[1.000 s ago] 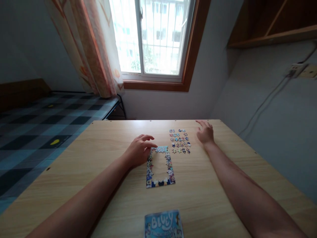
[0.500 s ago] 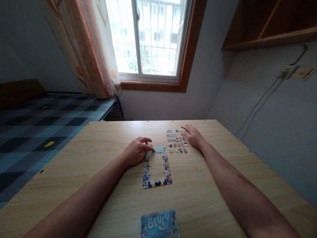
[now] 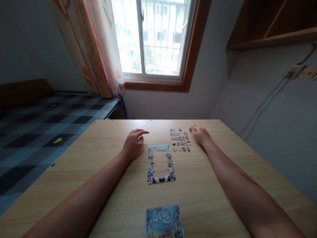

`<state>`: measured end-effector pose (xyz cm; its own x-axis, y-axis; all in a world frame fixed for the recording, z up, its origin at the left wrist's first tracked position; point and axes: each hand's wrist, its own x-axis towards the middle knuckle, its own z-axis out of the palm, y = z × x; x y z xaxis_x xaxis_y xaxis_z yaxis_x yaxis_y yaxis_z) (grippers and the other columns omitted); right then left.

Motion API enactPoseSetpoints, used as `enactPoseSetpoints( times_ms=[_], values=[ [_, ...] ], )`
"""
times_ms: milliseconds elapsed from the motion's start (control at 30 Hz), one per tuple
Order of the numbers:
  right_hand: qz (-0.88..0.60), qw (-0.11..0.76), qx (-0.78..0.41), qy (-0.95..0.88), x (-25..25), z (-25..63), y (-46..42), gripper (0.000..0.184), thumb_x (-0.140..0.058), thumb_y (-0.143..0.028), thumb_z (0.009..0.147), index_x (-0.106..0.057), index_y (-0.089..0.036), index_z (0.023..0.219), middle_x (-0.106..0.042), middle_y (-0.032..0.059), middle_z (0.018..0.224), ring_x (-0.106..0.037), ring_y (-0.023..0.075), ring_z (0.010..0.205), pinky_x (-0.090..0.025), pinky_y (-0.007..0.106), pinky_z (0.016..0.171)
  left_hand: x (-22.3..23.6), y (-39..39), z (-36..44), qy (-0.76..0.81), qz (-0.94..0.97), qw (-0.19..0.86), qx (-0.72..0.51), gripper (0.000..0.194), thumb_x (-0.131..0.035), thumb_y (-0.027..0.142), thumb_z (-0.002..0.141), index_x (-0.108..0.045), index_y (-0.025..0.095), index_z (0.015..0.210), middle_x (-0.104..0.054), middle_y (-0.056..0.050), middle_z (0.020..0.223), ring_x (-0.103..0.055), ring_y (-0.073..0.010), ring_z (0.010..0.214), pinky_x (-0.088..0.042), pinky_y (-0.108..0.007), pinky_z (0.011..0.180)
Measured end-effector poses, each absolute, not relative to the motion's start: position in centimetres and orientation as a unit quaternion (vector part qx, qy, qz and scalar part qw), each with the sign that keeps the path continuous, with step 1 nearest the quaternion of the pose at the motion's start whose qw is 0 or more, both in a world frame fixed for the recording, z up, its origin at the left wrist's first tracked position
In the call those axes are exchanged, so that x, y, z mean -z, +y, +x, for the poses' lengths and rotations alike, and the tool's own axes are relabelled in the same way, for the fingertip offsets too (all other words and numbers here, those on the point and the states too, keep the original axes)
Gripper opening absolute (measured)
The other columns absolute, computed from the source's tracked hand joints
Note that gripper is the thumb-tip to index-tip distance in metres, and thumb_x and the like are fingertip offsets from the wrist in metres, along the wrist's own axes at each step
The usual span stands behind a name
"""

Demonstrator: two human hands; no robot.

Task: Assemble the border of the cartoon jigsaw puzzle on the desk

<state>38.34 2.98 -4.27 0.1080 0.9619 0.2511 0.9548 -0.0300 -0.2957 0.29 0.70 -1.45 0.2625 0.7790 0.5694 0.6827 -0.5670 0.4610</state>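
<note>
A rectangular frame of joined jigsaw pieces [image 3: 150,165] lies flat on the table, with bare wood inside its border. Just left of its top corner hovers my left hand [image 3: 134,142], empty, index finger stretched out and thumb apart. Loose jigsaw pieces [image 3: 180,138] are spread in rough rows right of the frame's upper end. At the far right corner of these rows, my right hand [image 3: 200,134] has its fingertips together on one small puzzle piece [image 3: 189,130], which they partly cover.
The blue puzzle box or picture card marked "Bluey" [image 3: 164,222] lies at the near edge of view. All this is on a wooden table [image 3: 119,205]. A bed with a checked cover [image 3: 49,122] stands left, a window [image 3: 160,39] beyond, and a wall shelf [image 3: 272,38] upper right.
My left hand has lifted off the frame's top edge and drawn back left. The fingers of my right hand have closed onto a piece, which now sits apart from its neighbour. The view shifted slightly.
</note>
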Motion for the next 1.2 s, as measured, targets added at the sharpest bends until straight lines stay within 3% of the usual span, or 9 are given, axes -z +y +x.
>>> enactPoseSetpoints(
  times_ms=[167,367,567,733,867,1000,1200],
  values=[
    [-0.756,0.194,-0.024,-0.625,3.4,38.5,2.2,0.035,-0.056,-0.045,0.088,-0.076,-0.027,0.11,-0.076,0.0086,0.109,-0.068,0.0271,0.101,-0.051,0.036,0.088,1.3,1.1,-0.2,0.492,0.768,0.08,-0.401,0.035,-0.048,0.013,0.081,-0.076,0.022,0.1,-0.072,-0.006,0.109,-0.063,-0.0232,0.108,-0.051,-0.043,0.102],
    [-0.762,0.198,-0.051,-0.615,2.3,38.9,2.3,0.024,-0.068,-0.041,0.079,-0.077,-0.024,0.093,-0.074,0.0108,0.107,-0.064,0.0284,0.104,-0.048,0.035,0.086,1.4,1.3,-0.3,0.504,0.768,0.09,-0.386,0.034,-0.049,0.015,0.081,-0.077,0.023,0.1,-0.073,-0.005,0.109,-0.064,-0.0234,0.108,-0.051,-0.042,0.102],
    [-0.746,0.24,-0.164,-0.599,2.2,40.3,2.1,0.023,-0.073,-0.037,0.074,-0.073,-0.015,0.083,-0.074,0.0089,0.082,-0.065,0.0183,0.074,-0.047,0.026,0.066,1.2,1.3,-0.2,0.526,0.751,0.104,-0.385,0.036,-0.048,0.015,0.08,-0.077,0.022,0.101,-0.074,-0.005,0.109,-0.066,-0.0223,0.101,-0.054,-0.038,0.096],
    [-0.703,0.281,-0.259,-0.6,-0.1,40.2,1.5,0.026,-0.071,-0.035,0.076,-0.073,-0.012,0.089,-0.075,0.01,0.082,-0.059,0.0127,0.06,-0.043,0.023,0.053,1.0,1.1,-0.2,0.521,0.751,0.113,-0.389,0.032,-0.05,0.018,0.081,-0.077,0.023,0.098,-0.074,-0.004,0.107,-0.066,-0.021,0.099,-0.054,-0.036,0.092],
    [-0.599,0.336,-0.354,-0.635,-2.2,35.5,0.7,0.032,-0.071,-0.039,0.077,-0.074,-0.016,0.1,-0.076,0.0097,0.088,-0.059,0.0123,0.061,-0.043,0.024,0.053,1.2,1.2,-0.1,0.501,0.784,0.094,-0.355,0.026,-0.055,0.032,0.087,-0.077,0.022,0.096,-0.074,-0.006,0.106,-0.064,-0.0237,0.105,-0.048,-0.043,0.101],
    [-0.488,0.349,-0.399,-0.694,-1.8,27.8,-0.9,0.02,-0.071,-0.03,0.078,-0.073,-0.017,0.093,-0.077,0.0073,0.086,-0.069,0.0165,0.076,-0.053,0.029,0.07,1.7,1.2,0.2,0.521,0.8,0.065,-0.291,0.033,-0.062,0.045,0.086,-0.074,0.025,0.109,-0.07,-0.008,0.121,-0.058,-0.0282,0.117,-0.043,-0.049,0.106],
    [-0.484,0.344,-0.247,-0.766,0.6,21.8,-3.2,0.008,-0.071,-0.024,0.08,-0.076,-0.022,0.087,-0.076,0.0011,0.079,-0.067,0.0148,0.072,-0.049,0.027,0.069,1.9,0.7,0.6,0.532,0.813,0.041,-0.231,0.057,-0.065,0.058,0.081,-0.065,0.025,0.128,-0.057,-0.013,0.141,-0.048,-0.0334,0.132,-0.037,-0.051,0.11]
  ],
)
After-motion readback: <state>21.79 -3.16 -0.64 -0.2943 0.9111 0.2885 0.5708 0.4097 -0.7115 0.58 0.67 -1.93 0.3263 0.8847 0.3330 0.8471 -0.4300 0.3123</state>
